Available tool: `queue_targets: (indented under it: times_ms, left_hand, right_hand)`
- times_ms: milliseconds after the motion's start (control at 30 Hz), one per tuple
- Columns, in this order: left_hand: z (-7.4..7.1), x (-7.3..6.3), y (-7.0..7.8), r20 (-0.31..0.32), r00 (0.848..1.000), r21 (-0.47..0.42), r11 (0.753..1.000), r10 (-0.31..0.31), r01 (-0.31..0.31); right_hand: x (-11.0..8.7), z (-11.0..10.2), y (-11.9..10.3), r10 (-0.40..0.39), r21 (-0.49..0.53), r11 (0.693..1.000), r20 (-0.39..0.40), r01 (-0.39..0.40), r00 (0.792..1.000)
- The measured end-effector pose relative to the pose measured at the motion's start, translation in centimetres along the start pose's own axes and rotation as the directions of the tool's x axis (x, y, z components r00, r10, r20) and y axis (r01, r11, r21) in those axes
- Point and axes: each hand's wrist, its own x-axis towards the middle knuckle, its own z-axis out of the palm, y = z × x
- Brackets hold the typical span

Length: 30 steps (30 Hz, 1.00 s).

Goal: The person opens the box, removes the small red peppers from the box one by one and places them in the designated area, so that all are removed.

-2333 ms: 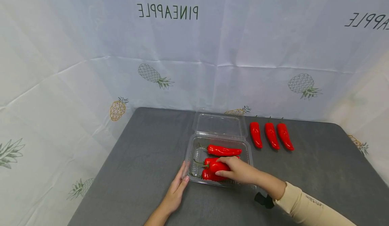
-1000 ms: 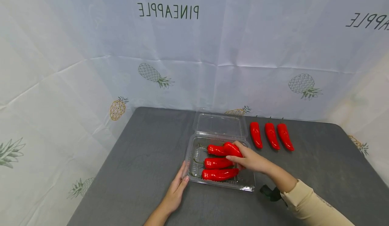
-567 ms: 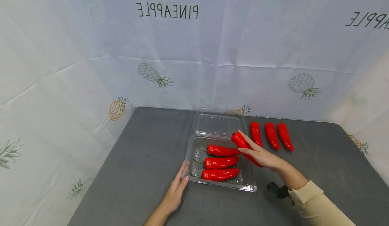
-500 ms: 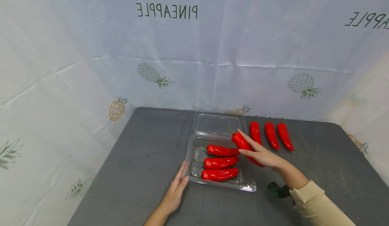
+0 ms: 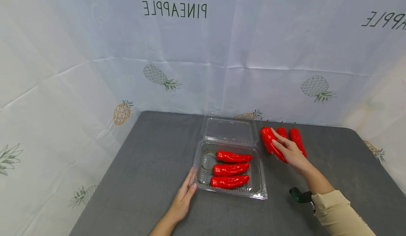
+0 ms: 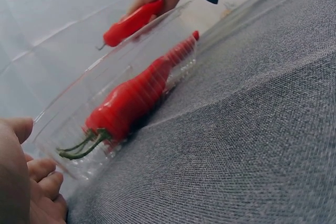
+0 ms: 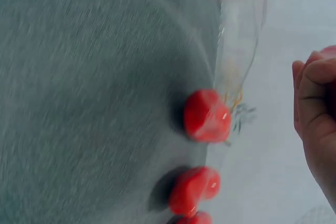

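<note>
My right hand [image 5: 290,153] grips a red chili pepper [image 5: 268,136] with a green stem, to the right of a clear plastic container [image 5: 257,188]. In the head view the held pepper covers much of the leftmost pepper on the table. My left hand [image 5: 181,200] holds the container's near left corner, thumb at the rim and fingers along the outer wall. Inside the container lie three red chili peppers, far [image 5: 233,157], middle [image 5: 231,169] and near [image 5: 229,182], stems to the left. In the right wrist view the held pepper is mostly hidden by the right hand [image 7: 317,103].
The container's hinged lid [image 5: 229,128] lies folded back towards the curtain [image 5: 222,45]. Right of the held pepper, two peppers, one [image 5: 281,133] partly hidden and another [image 5: 295,137], lie on the grey table [image 5: 158,151]. A dark wrist device [image 5: 299,195] is by the right sleeve.
My right hand has lifted a chili pepper from the container and carried it right, over the leftmost table pepper, turning it stem-away. My left hand has stayed at the container's corner.
</note>
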Motion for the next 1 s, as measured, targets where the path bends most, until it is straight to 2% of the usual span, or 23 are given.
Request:
queue_targets:
  times_ms: [567,1000]
  left_hand:
    - [-0.1,0.1,0.0,-0.009,1.0,0.015,1.0,-0.003,0.003]
    - [0.0,0.0,0.0,-0.003,1.0,0.002,1.0,0.002,-0.002]
  right_hand:
    - [0.6,-3.1,2.4,0.037,-0.022,0.999,-0.107,-0.039,0.994]
    - [1.1,-5.0,4.0,0.099,-0.049,0.992,-0.282,-0.118,0.954]
